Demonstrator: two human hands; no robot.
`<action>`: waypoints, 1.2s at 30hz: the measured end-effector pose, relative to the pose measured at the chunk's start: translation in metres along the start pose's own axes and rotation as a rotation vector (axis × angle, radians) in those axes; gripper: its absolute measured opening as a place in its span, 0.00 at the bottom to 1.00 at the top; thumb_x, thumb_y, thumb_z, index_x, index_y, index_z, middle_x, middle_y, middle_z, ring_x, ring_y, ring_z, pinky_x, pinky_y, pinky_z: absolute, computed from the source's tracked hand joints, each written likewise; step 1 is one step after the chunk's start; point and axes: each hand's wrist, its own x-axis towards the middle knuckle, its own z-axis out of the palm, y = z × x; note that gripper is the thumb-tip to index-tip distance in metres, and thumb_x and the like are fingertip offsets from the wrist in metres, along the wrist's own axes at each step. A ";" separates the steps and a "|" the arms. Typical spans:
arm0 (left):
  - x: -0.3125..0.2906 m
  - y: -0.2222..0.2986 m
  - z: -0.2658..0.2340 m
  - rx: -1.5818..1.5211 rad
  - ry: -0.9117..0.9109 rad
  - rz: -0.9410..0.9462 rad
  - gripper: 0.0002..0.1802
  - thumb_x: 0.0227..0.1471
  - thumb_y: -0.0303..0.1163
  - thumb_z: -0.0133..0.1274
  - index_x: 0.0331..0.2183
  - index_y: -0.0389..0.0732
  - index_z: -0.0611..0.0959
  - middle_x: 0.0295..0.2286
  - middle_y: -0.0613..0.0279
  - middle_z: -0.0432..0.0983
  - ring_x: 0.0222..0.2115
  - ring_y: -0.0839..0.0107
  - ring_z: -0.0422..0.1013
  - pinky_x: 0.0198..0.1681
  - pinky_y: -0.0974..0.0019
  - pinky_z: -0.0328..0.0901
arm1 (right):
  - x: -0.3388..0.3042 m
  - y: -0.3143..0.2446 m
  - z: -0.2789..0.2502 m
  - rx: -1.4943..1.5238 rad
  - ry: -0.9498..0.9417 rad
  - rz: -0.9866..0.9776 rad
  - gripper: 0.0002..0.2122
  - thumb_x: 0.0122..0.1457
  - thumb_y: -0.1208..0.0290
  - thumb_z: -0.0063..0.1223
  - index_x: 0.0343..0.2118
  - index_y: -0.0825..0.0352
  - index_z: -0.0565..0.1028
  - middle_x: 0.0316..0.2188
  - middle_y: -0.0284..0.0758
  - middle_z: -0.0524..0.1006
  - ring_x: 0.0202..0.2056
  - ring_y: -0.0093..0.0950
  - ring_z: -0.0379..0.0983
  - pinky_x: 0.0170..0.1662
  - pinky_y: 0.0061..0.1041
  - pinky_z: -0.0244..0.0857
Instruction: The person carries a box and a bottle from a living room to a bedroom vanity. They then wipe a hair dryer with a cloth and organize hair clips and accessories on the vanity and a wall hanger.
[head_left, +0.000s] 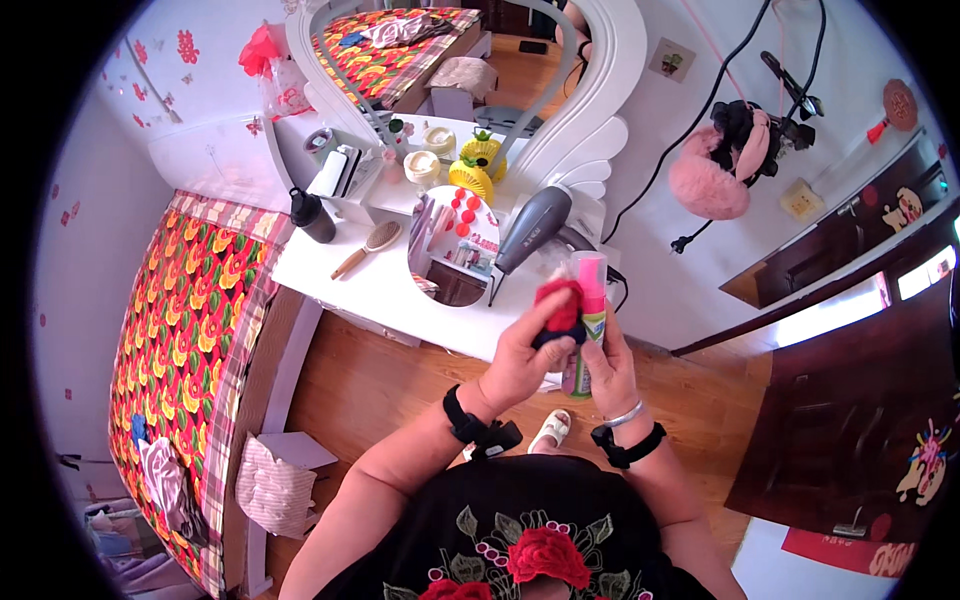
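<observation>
Just off the front right edge of the white dressing table (330,285), my two hands are close together. Closed round a small red and dark soft piece of cloth (560,303) is my left hand (520,355); its exact kind is unclear. My right hand (612,375) grips an upright pink and green bottle (592,320) with a clear pink cap. The cloth is right beside the bottle and overlaps it in view. Behind them a grey hair dryer (538,225) rests near a round tabletop mirror (456,245).
A wooden hairbrush (368,248), a black bottle (312,215), open cream jars (422,167) and a yellow pineapple-shaped item (472,177) are on the table. Left is a bed (195,330) with a cushioned stool (275,485). Cords and pink fluffy earmuffs (708,185) hang right.
</observation>
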 end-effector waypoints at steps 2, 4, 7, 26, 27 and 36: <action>0.011 0.006 -0.004 -0.157 0.033 -0.139 0.32 0.52 0.23 0.52 0.58 0.39 0.62 0.47 0.58 0.68 0.44 0.73 0.65 0.49 0.70 0.61 | -0.006 0.006 0.001 0.057 0.001 0.023 0.30 0.63 0.66 0.47 0.64 0.68 0.49 0.55 0.33 0.65 0.53 0.22 0.62 0.57 0.23 0.55; 0.030 0.005 -0.006 -0.007 0.082 0.180 0.32 0.53 0.23 0.52 0.59 0.38 0.61 0.45 0.60 0.69 0.41 0.73 0.67 0.46 0.71 0.64 | -0.006 0.003 0.002 0.071 -0.038 0.038 0.30 0.64 0.65 0.46 0.64 0.68 0.49 0.55 0.33 0.65 0.53 0.22 0.62 0.57 0.23 0.55; 0.020 0.005 0.000 -0.061 -0.045 0.032 0.32 0.51 0.20 0.53 0.57 0.40 0.64 0.45 0.59 0.69 0.43 0.72 0.67 0.47 0.69 0.64 | 0.002 -0.007 -0.003 0.141 0.019 0.044 0.27 0.65 0.65 0.42 0.64 0.68 0.51 0.55 0.33 0.66 0.53 0.22 0.62 0.56 0.23 0.55; 0.042 0.008 -0.004 -0.317 -0.034 0.117 0.33 0.56 0.26 0.48 0.60 0.36 0.56 0.55 0.54 0.60 0.54 0.68 0.60 0.57 0.67 0.54 | -0.009 -0.008 0.000 0.236 -0.041 0.081 0.28 0.64 0.60 0.44 0.63 0.69 0.53 0.54 0.34 0.67 0.52 0.24 0.66 0.55 0.25 0.58; 0.045 0.009 -0.006 -0.465 -0.026 0.039 0.35 0.54 0.30 0.53 0.60 0.40 0.58 0.50 0.58 0.65 0.39 0.75 0.68 0.43 0.72 0.65 | -0.010 -0.011 0.001 0.215 -0.080 0.081 0.29 0.63 0.59 0.45 0.62 0.69 0.54 0.53 0.35 0.68 0.51 0.25 0.67 0.55 0.26 0.59; 0.049 0.004 -0.031 -0.921 -0.282 -0.245 0.51 0.34 0.41 0.69 0.57 0.39 0.63 0.49 0.60 0.67 0.49 0.69 0.65 0.53 0.65 0.61 | -0.014 -0.008 -0.002 0.600 -0.332 0.386 0.31 0.56 0.45 0.50 0.53 0.68 0.64 0.35 0.40 0.75 0.31 0.28 0.75 0.30 0.26 0.72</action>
